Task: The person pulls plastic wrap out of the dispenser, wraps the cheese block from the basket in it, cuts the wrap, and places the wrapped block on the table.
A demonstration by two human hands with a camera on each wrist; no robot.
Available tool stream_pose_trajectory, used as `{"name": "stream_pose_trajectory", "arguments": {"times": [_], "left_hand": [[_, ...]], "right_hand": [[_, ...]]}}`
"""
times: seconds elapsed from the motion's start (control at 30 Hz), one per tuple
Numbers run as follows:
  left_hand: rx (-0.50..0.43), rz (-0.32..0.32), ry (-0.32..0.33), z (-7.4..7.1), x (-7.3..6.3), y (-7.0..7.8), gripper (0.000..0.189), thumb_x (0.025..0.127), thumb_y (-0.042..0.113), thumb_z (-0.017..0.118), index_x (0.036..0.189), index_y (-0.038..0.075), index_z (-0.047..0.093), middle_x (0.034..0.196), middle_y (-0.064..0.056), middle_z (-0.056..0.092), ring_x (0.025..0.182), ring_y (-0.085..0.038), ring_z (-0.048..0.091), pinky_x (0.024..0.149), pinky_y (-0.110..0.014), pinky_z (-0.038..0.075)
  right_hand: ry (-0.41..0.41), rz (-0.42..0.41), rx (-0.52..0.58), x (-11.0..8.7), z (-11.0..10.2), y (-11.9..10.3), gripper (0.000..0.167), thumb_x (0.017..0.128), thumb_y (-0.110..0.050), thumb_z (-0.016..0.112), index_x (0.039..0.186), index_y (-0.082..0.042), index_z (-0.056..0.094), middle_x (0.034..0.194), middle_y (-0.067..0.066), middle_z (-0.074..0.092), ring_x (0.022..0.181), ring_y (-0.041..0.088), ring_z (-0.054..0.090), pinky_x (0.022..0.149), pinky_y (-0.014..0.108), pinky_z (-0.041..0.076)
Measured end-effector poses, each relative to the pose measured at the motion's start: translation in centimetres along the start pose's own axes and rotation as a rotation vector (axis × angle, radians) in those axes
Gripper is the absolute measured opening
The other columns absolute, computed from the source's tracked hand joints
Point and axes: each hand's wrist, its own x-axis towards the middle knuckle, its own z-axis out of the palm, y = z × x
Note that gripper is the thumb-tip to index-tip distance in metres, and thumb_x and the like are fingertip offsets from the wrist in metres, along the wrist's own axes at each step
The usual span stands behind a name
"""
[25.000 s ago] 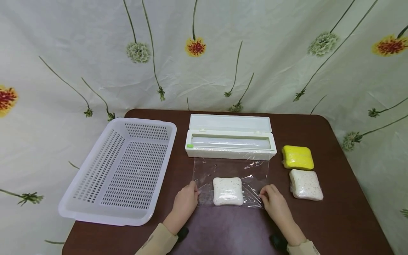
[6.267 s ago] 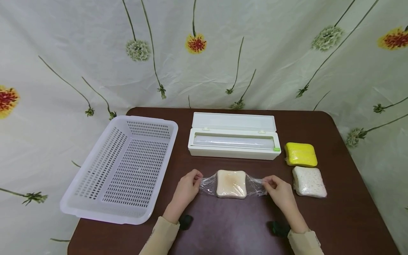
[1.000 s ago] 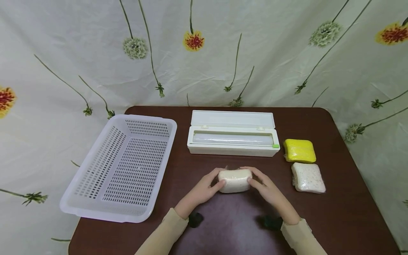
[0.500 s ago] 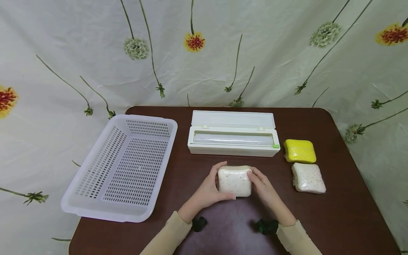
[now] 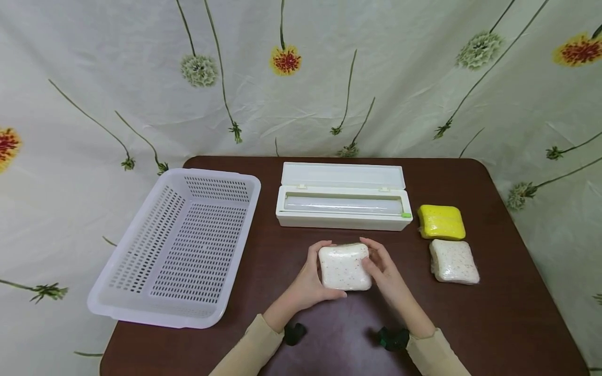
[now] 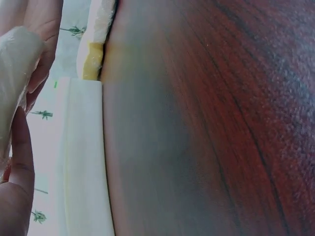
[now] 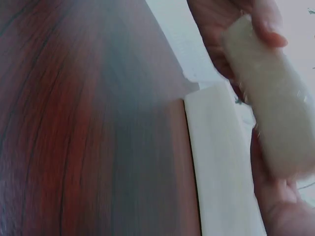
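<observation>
Both hands hold a white, brown-speckled, toast-slice-shaped block [image 5: 345, 268], wrapped in clear plastic film. Its speckled broad face is turned toward the head camera. The left hand [image 5: 307, 284] grips the left side, fingers at the upper edge and thumb along the lower edge. On the right side, the right hand [image 5: 389, 275] has its thumb on the speckled face and fingers behind and above. Both wrist views show the block's edge [image 6: 15, 73] [image 7: 273, 103] held above table height. The block's back is hidden in the head view.
Behind the hands stands an open white cling-film dispenser [image 5: 344, 219] with a roll inside and a green slider [image 5: 406, 215] at its right end. A perforated white basket [image 5: 176, 316] stands left. A wrapped yellow block [image 5: 441, 222] and another wrapped speckled block [image 5: 454, 262] lie right.
Film once spread from the dispenser, later stretched sideways from the block, is now folded around it. Over the last second the block has tipped, bringing its speckled face into view; both hands shifted their grip.
</observation>
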Motion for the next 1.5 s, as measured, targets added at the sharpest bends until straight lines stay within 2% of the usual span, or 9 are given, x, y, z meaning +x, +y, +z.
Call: {"name": "stream_pose_trajectory", "arguments": {"times": [0.17, 0.37, 0.53, 0.7, 0.83, 0.97, 1.2, 1.33, 1.5], "left_hand": [[-0.09, -0.004, 0.008, 0.1, 0.1, 0.1, 0.108, 0.068, 0.003, 0.089, 0.148, 0.016, 0.017, 0.132, -0.015, 0.049, 0.108, -0.021, 0.057, 0.086, -0.025, 0.053], [-0.094, 0.001, 0.001, 0.2, 0.3, 0.1, 0.11, 0.071, 0.004, 0.087, 0.152, 0.016, 0.013, 0.15, -0.018, 0.033, 0.11, -0.023, 0.056, 0.084, -0.024, 0.054], [-0.085, 0.002, -0.031, 0.3, 0.3, 0.0, 0.117, 0.071, 0.006, 0.088, 0.156, 0.017, 0.008, 0.159, -0.019, 0.02, 0.116, -0.025, 0.053, 0.087, -0.023, 0.053], [-0.08, 0.01, -0.102, 0.4, 0.4, 0.1, 0.125, 0.069, 0.005, 0.089, 0.157, 0.019, 0.002, 0.161, -0.02, 0.015, 0.125, -0.03, 0.051, 0.09, -0.023, 0.052], [0.01, 0.019, -0.101, 0.3, 0.3, 0.2, 0.128, 0.068, 0.012, 0.091, 0.157, 0.023, 0.0, 0.162, -0.018, 0.018, 0.126, -0.027, 0.051, 0.093, -0.028, 0.051], [0.121, -0.008, -0.069, -0.2, -0.2, 0.2, 0.123, 0.07, 0.024, 0.091, 0.158, 0.021, 0.005, 0.16, -0.015, 0.021, 0.135, -0.026, 0.04, 0.106, -0.041, 0.044], [0.282, -0.075, 0.016, -2.1, -0.5, 0.3, 0.087, 0.086, 0.032, 0.077, 0.154, 0.012, 0.029, 0.16, -0.01, 0.025, 0.145, -0.033, 0.029, 0.112, -0.057, 0.033], [0.358, -0.085, 0.056, -2.8, -0.5, 0.3, 0.081, 0.087, 0.035, 0.075, 0.152, 0.011, 0.034, 0.158, -0.012, 0.028, 0.146, -0.034, 0.027, 0.112, -0.061, 0.032], [0.386, -0.091, 0.059, -2.9, -0.6, 0.3, 0.079, 0.087, 0.036, 0.075, 0.151, 0.011, 0.036, 0.158, -0.013, 0.03, 0.146, -0.034, 0.028, 0.113, -0.06, 0.032]], "right_hand": [[-0.206, -0.115, 0.101, -0.5, -0.7, 0.1, 0.092, 0.084, 0.005, 0.072, 0.154, -0.005, 0.015, 0.137, -0.003, 0.041, 0.116, 0.003, 0.057, 0.085, 0.024, 0.056], [-0.238, -0.07, -0.016, -0.6, -1.2, -0.5, 0.112, 0.073, 0.005, 0.082, 0.156, -0.008, 0.008, 0.149, 0.018, 0.029, 0.117, 0.001, 0.055, 0.086, 0.024, 0.056], [-0.198, -0.044, -0.09, -0.8, -1.4, -0.6, 0.11, 0.072, 0.003, 0.084, 0.156, -0.009, 0.013, 0.146, 0.023, 0.036, 0.111, 0.003, 0.06, 0.081, 0.026, 0.058], [-0.14, -0.037, -0.071, -1.2, -1.6, -0.1, 0.105, 0.072, 0.008, 0.082, 0.153, -0.001, 0.016, 0.14, 0.025, 0.038, 0.104, 0.003, 0.063, 0.077, 0.026, 0.059], [-0.124, -0.032, -0.023, -1.4, -1.9, 0.2, 0.102, 0.073, 0.01, 0.08, 0.152, 0.0, 0.017, 0.139, 0.024, 0.036, 0.105, 0.004, 0.063, 0.077, 0.026, 0.059], [-0.101, -0.02, -0.01, -1.9, -2.6, 0.2, 0.098, 0.074, 0.009, 0.079, 0.151, 0.0, 0.018, 0.137, 0.011, 0.038, 0.105, 0.005, 0.063, 0.077, 0.025, 0.058], [0.06, 0.052, -0.132, -4.8, -7.1, -0.3, 0.092, 0.079, 0.008, 0.075, 0.15, 0.003, 0.017, 0.133, -0.008, 0.037, 0.105, -0.004, 0.056, 0.077, 0.018, 0.055], [0.142, 0.113, -0.191, -7.0, -10.0, -0.7, 0.091, 0.082, 0.006, 0.072, 0.152, 0.004, 0.014, 0.134, -0.012, 0.032, 0.105, -0.01, 0.052, 0.077, 0.013, 0.053], [0.198, 0.173, -0.241, -9.3, -13.0, -0.7, 0.089, 0.084, 0.005, 0.071, 0.151, 0.006, 0.013, 0.13, -0.017, 0.035, 0.102, -0.013, 0.053, 0.077, 0.012, 0.052]]}}
